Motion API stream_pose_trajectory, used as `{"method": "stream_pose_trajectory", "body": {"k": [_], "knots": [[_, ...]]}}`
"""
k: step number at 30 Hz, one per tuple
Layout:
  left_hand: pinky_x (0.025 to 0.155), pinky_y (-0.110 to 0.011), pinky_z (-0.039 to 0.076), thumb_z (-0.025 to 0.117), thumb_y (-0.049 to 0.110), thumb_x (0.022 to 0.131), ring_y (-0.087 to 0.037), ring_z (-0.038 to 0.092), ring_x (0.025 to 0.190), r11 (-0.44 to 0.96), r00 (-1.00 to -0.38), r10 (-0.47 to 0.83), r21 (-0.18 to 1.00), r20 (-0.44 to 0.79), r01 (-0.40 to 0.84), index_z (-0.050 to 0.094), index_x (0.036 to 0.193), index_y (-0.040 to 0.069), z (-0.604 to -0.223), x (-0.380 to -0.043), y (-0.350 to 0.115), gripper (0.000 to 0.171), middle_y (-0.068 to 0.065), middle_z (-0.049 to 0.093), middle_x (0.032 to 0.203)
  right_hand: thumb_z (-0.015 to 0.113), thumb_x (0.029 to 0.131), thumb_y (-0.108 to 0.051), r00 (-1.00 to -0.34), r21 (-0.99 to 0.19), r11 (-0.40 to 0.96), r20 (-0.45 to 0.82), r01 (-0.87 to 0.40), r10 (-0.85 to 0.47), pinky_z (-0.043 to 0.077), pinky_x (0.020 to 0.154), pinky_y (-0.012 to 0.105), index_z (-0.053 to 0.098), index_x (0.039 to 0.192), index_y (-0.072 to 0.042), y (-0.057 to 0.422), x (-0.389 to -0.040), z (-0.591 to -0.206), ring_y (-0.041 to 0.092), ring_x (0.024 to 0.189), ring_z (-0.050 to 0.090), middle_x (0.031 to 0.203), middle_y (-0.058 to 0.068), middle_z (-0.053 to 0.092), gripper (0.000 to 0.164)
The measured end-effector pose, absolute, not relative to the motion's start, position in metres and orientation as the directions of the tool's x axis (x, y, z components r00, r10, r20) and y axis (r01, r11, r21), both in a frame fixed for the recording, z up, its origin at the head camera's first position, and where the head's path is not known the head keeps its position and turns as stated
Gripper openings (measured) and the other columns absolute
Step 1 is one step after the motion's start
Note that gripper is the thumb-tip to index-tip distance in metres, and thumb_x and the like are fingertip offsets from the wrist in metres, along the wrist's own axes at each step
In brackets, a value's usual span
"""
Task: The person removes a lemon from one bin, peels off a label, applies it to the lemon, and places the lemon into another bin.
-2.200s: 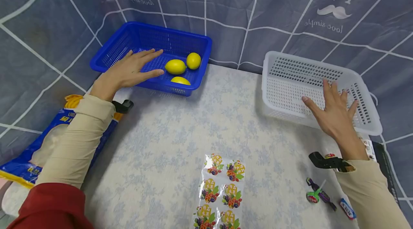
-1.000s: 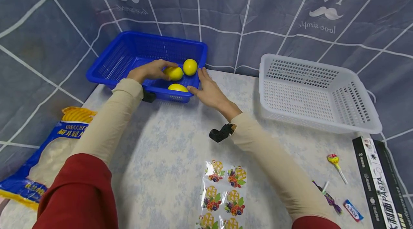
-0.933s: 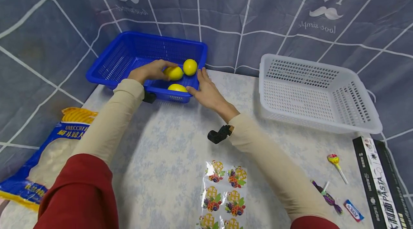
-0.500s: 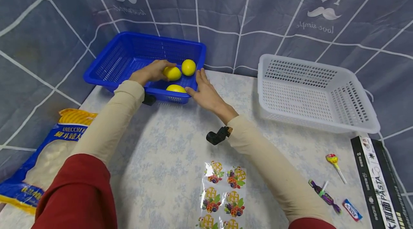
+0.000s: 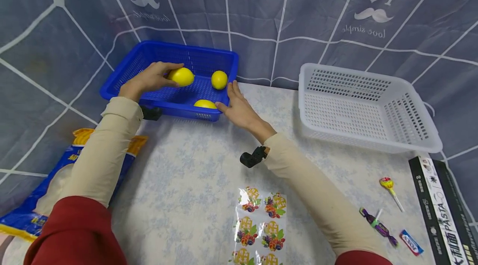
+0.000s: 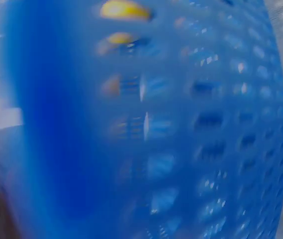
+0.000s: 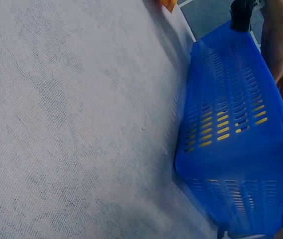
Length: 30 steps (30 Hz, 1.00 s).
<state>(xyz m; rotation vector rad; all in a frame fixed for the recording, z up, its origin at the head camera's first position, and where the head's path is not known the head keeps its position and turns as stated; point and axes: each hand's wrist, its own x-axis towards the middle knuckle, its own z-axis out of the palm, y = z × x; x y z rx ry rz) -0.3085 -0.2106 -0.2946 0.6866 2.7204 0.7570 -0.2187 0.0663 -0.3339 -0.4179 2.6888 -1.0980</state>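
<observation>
At ten o'clock we saw a glossy, slotted blue plastic basket (image 5: 175, 109); over its floor the left hand (image 5: 152, 77), fingers curved, pinched a smooth, bright-yellow oval lemon (image 5: 183, 77). The right hand (image 5: 242, 110), fingers straight and thumb apart, touched the four-o'clock corner.

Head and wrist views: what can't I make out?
Head: front lemon, partly hidden by blue basket.
Head: blue food bag, partly hidden by left sleeve.
Head: fruit sticker sheet, cut off by bottom edge.
Left wrist: yellow patches, too blurred to identify.
Right wrist: lemons, mostly hidden by basket wall.
</observation>
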Motion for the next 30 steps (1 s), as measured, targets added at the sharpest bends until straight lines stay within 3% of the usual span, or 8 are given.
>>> {"method": "stream_pose_trajectory", "body": {"k": [8, 17, 24, 30], "knots": [[0.109, -0.057, 0.033, 0.064, 0.008, 0.096, -0.043, 0.040, 0.132, 0.721, -0.865, 0.500, 0.574, -0.045, 0.387, 0.034, 0.153, 0.005, -0.277, -0.284, -0.228, 0.065, -0.026, 0.038, 0.150, 0.046, 0.103, -0.042, -0.938, -0.706, 0.684, -0.084, -0.182, -0.336, 0.006, 0.121, 0.043, 0.002, 0.156, -0.004, 0.069, -0.216, -0.334, 0.024, 0.149, -0.001, 0.163, 0.010, -0.014, 0.079], [0.110, -0.050, 0.036, 0.062, 0.004, 0.096, -0.034, 0.039, 0.137, 0.578, -0.816, 0.577, 0.697, 0.018, 0.424, 0.036, 0.152, 0.006, -0.274, -0.265, -0.206, 0.062, -0.018, 0.040, 0.152, 0.053, 0.100, -0.045, -0.942, -0.702, 0.683, -0.051, -0.201, -0.330, 0.009, 0.121, 0.034, 0.006, 0.156, -0.004, 0.076, -0.219, -0.334, 0.022, 0.150, 0.002, 0.164, 0.009, -0.008, 0.084], [0.110, -0.050, 0.036, 0.062, -0.002, 0.094, -0.034, 0.041, 0.136, 0.462, -0.754, 0.655, 0.765, 0.047, 0.448, 0.038, 0.149, -0.001, -0.275, -0.257, -0.175, 0.060, -0.020, 0.041, 0.150, 0.066, 0.092, -0.046, -0.947, -0.770, 0.604, 0.003, -0.207, -0.321, 0.021, 0.119, 0.039, 0.019, 0.157, -0.014, 0.089, -0.222, -0.335, 0.021, 0.147, 0.020, 0.164, 0.002, 0.014, 0.087], [0.111, -0.049, 0.036, 0.062, -0.004, 0.094, -0.035, 0.045, 0.132, 0.374, -0.686, 0.727, 0.823, 0.026, 0.428, 0.037, 0.150, 0.000, -0.275, -0.246, -0.147, 0.062, -0.020, 0.038, 0.152, 0.074, 0.089, -0.036, -0.920, -0.870, 0.425, 0.075, -0.250, -0.386, 0.028, 0.115, 0.027, 0.027, 0.156, -0.021, 0.104, -0.213, -0.325, 0.013, 0.144, 0.028, 0.159, -0.006, 0.028, 0.084]]}}
